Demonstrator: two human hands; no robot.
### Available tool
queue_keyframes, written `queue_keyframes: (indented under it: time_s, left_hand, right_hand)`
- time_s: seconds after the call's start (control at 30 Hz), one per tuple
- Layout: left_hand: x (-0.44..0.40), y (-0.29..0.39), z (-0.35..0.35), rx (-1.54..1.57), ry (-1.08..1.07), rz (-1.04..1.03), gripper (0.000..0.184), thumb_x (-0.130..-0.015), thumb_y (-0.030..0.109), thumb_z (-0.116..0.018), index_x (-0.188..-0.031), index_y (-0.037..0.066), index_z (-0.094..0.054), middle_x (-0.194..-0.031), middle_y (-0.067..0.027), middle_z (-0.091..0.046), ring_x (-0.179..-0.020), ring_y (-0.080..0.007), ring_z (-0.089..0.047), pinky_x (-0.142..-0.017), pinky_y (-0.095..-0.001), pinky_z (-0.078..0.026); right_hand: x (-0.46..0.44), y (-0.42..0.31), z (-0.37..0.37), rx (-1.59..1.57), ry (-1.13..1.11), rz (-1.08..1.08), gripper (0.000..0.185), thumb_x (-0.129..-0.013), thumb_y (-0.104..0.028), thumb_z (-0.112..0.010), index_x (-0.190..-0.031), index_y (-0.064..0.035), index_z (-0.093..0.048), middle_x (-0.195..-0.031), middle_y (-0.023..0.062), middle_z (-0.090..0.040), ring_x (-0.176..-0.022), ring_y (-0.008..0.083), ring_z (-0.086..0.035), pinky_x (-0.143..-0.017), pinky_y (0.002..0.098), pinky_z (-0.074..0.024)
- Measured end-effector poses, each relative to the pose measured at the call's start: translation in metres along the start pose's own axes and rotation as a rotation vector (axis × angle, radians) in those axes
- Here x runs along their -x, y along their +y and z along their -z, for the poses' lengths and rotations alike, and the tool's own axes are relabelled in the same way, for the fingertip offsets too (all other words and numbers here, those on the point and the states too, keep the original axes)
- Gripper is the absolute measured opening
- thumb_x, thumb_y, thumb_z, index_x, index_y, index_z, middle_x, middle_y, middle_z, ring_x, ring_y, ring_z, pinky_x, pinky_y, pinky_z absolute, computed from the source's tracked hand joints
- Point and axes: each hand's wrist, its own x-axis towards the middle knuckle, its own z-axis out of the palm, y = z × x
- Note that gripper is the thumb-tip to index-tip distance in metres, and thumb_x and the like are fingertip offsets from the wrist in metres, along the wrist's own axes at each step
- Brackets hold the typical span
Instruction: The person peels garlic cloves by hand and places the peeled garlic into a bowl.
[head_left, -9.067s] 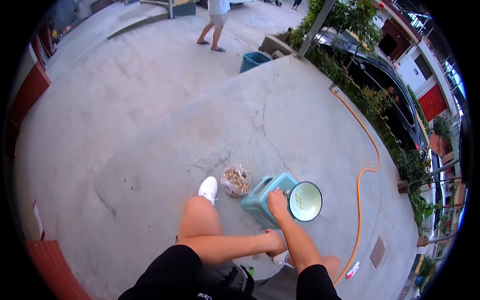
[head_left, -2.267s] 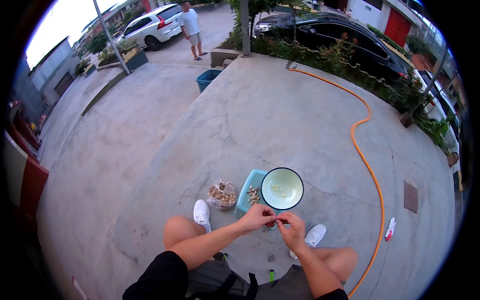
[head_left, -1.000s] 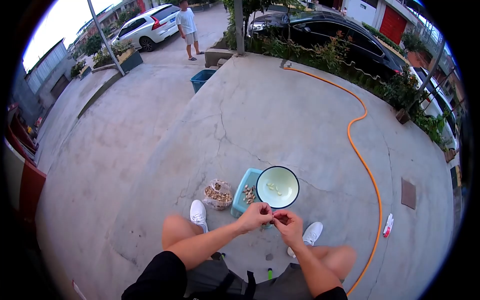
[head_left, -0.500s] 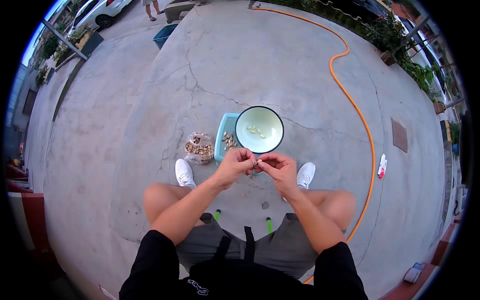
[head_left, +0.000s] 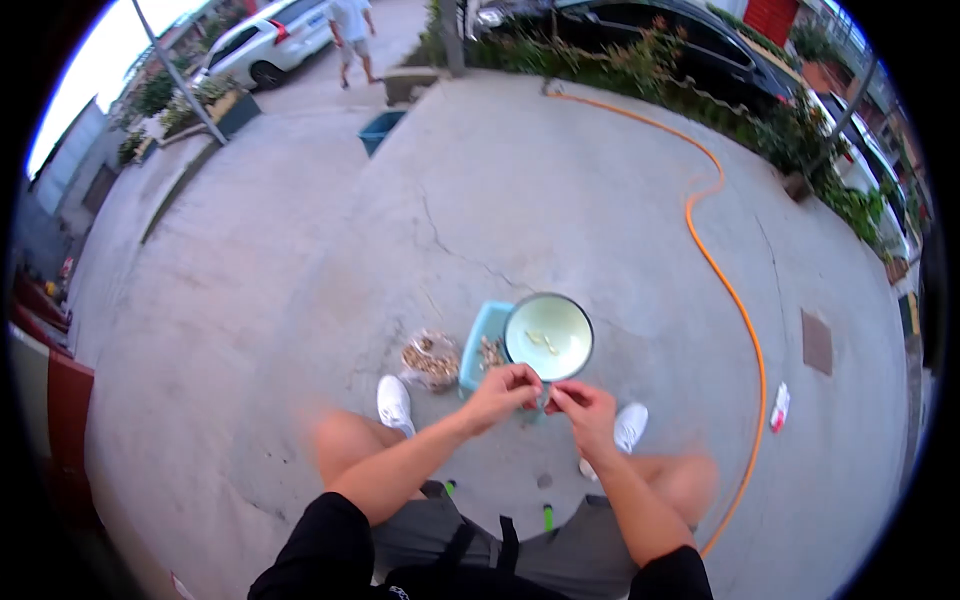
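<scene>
My left hand (head_left: 505, 393) is closed in a pinch just in front of the bowl; what its fingertips hold is too small and blurred to make out. Close beside it, my right hand (head_left: 585, 410) pinches a small pale piece that looks like a garlic clove (head_left: 548, 398), mostly hidden by the fingers. Beyond both hands is a white enamel bowl (head_left: 572, 345) with a dark rim, and several peeled garlic cloves (head_left: 541, 342) lie in it. The bowl overlaps a light-blue plastic basin (head_left: 480, 340), where unpeeled garlic cloves (head_left: 491, 352) show at the left.
Left of the basin, a clear plastic bag (head_left: 430, 360) holds more unpeeled cloves. White shoes (head_left: 395, 405) flank the containers. An orange hose (head_left: 735, 290) curves along the concrete at right, near a red-and-white packet (head_left: 780, 407). Farther off are a blue bin (head_left: 380, 130) and a walking person (head_left: 352, 35).
The camera has tilted up, so the scene sits lower and more background shows. My hands have moved slightly apart; earlier their fingertips met around a small piece.
</scene>
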Motion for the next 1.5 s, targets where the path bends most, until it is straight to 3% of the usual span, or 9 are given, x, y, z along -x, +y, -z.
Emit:
queue_keyframes:
  time_s: [0.07,0.13,0.27,0.37,0.43,0.93,1.5]
  left_hand:
    - [0.000,-0.004,-0.005,0.002,0.007,-0.076,0.009,-0.092,0.009,-0.067,-0.097,0.003,-0.062,-0.088,0.0002,-0.065,-0.081,-0.0063,-0.060,-0.073,-0.0233,-0.049]
    - [-0.002,0.002,-0.005,-0.210,0.039,-0.138,0.012,-0.092,0.010,-0.070,-0.097,0.002,-0.062,-0.087,0.0001,-0.066,-0.080,-0.0061,-0.061,-0.071,-0.0236,-0.050]
    - [0.001,0.004,-0.008,-0.160,0.003,-0.169,0.013,-0.091,0.011,-0.070,-0.096,0.001,-0.063,-0.085,-0.0004,-0.067,-0.077,-0.0063,-0.061,-0.070,-0.0241,-0.051]
    - [0.003,-0.001,-0.005,-0.077,-0.014,-0.110,0.012,-0.091,0.011,-0.071,-0.095,0.001,-0.065,-0.084,-0.0011,-0.068,-0.076,-0.0065,-0.061,-0.070,-0.0242,-0.051]
    - [0.003,0.002,-0.002,-0.229,-0.010,-0.049,0.012,-0.091,0.007,-0.070,-0.099,-0.002,-0.066,-0.087,-0.0032,-0.068,-0.080,-0.0086,-0.064,-0.074,-0.0254,-0.054]
    - [0.004,-0.002,-0.011,-0.357,0.071,-0.167,0.010,-0.088,0.007,-0.069,-0.090,0.000,-0.063,-0.079,-0.0010,-0.065,-0.071,-0.0059,-0.058,-0.064,-0.0235,-0.048]
    - [0.007,0.000,-0.018,-0.411,0.152,-0.153,0.014,-0.081,0.008,-0.070,-0.084,0.001,-0.059,-0.070,-0.0012,-0.060,-0.065,-0.0077,-0.053,-0.059,-0.0265,-0.045]
  right_hand:
    - [0.001,0.002,-0.001,0.024,-0.035,0.038,0.018,-0.091,-0.002,-0.066,-0.106,0.0070,-0.070,-0.089,0.0115,-0.071,-0.078,0.0184,-0.069,-0.073,0.0314,-0.0573]
    - [0.000,0.003,-0.002,-0.043,-0.081,0.036,0.016,-0.091,0.000,-0.066,-0.105,0.0072,-0.069,-0.089,0.0117,-0.071,-0.078,0.0179,-0.069,-0.073,0.0311,-0.0577]
    - [0.002,0.003,-0.002,-0.020,-0.097,0.058,0.013,-0.091,0.001,-0.066,-0.103,0.0072,-0.068,-0.089,0.0116,-0.071,-0.078,0.0173,-0.069,-0.073,0.0306,-0.0579]
    - [0.006,0.004,0.000,-0.035,-0.109,0.021,0.010,-0.090,0.002,-0.066,-0.099,0.0066,-0.068,-0.089,0.0105,-0.071,-0.078,0.0165,-0.069,-0.073,0.0293,-0.0576]
    - [0.004,0.005,0.001,0.082,-0.094,0.040,0.011,-0.090,0.002,-0.066,-0.100,0.0060,-0.068,-0.087,0.0094,-0.071,-0.077,0.0151,-0.069,-0.072,0.0278,-0.0568]
    - [0.005,0.012,-0.004,0.096,-0.064,0.033,0.008,-0.090,0.000,-0.067,-0.098,0.0037,-0.066,-0.084,0.0061,-0.070,-0.074,0.0120,-0.067,-0.068,0.0249,-0.0537]
    - [0.005,0.018,-0.006,0.043,-0.059,0.044,0.010,-0.090,0.000,-0.068,-0.099,0.0040,-0.066,-0.087,0.0055,-0.070,-0.077,0.0113,-0.067,-0.072,0.0249,-0.0547]
